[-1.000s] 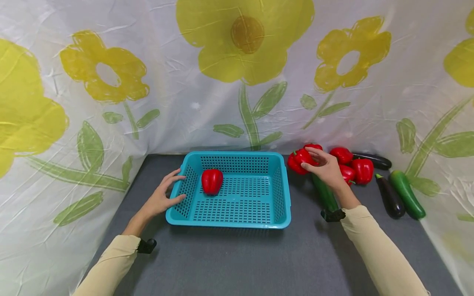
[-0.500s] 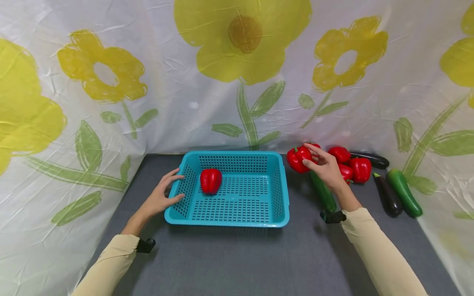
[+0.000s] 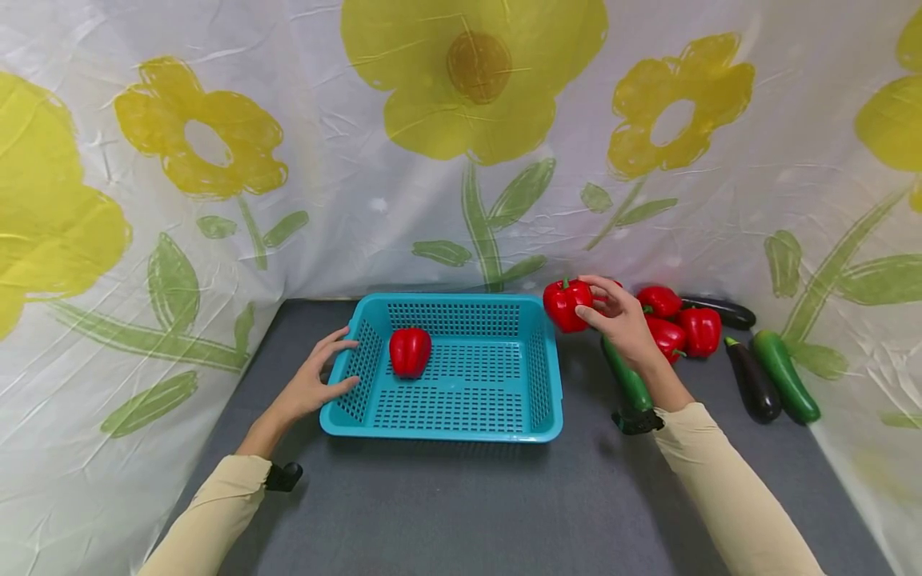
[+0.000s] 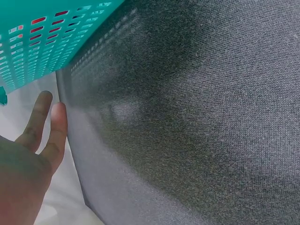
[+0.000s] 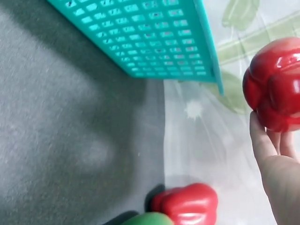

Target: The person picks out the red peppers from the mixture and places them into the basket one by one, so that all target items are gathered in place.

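A blue perforated plastic basket (image 3: 441, 438) stands on the dark table, with one red bell pepper (image 3: 410, 353) inside at its left. My left hand (image 3: 308, 389) is at the basket's left end, fingers spread and fingertips over the rim; the left wrist view shows two fingers extended beside the basket wall. With fingers and thumb, my right hand (image 3: 623, 322) holds another red bell pepper (image 3: 566, 306), green stem up, raised by the basket's right rim. The right wrist view shows that held pepper (image 5: 276, 89) above the table, apart from the basket wall (image 5: 154, 42).
Right of the basket lie a green zucchini (image 3: 625, 374) partly under the right arm and several red bell peppers (image 3: 699, 332). Farther right are a dark eggplant (image 3: 752, 380), another zucchini (image 3: 785, 376) and a second eggplant (image 3: 720, 312). A flower-printed sheet (image 3: 346, 224) rises behind the table.
My right hand has moved left with the red bell pepper, away from the other peppers and to the basket's right rim. The left hand has stayed in place.
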### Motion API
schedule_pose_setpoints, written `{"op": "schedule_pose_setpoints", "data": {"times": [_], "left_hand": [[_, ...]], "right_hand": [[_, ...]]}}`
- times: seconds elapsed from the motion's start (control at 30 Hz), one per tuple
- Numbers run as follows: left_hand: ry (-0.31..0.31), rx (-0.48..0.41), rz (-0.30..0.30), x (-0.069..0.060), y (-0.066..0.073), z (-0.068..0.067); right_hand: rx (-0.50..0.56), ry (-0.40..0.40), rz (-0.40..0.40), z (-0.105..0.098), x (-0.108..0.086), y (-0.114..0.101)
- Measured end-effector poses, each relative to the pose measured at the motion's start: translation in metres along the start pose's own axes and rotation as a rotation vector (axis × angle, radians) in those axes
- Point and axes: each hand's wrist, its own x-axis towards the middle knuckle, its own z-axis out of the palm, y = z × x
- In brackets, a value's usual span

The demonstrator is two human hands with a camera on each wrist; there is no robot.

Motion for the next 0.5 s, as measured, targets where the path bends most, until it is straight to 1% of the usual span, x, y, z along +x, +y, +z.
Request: {"op": "schedule_pose_setpoints", "data": {"times": [0.1,0.27,0.3,0.4,0.5], "left_hand": [[-0.001,-0.007,-0.012,0.0,0.0,0.0],[0.0,0.004,-0.026,0.001,-0.001,0.0],[0.001,0.007,-0.027,0.001,0.0,0.0],[0.003,0.011,-0.019,0.001,-0.001,0.0],[0.005,0.01,-0.008,0.0,-0.001,-0.001]], "right_hand": [[-0.012,-0.007,-0.001,0.006,0.002,-0.004],[-0.005,-0.055,-0.021,0.015,0.009,-0.006],[-0.004,-0.065,-0.023,0.016,0.011,-0.004],[-0.013,-0.086,0.001,0.023,0.014,-0.007],[0.001,-0.102,0.044,0.029,0.017,-0.01]]}}
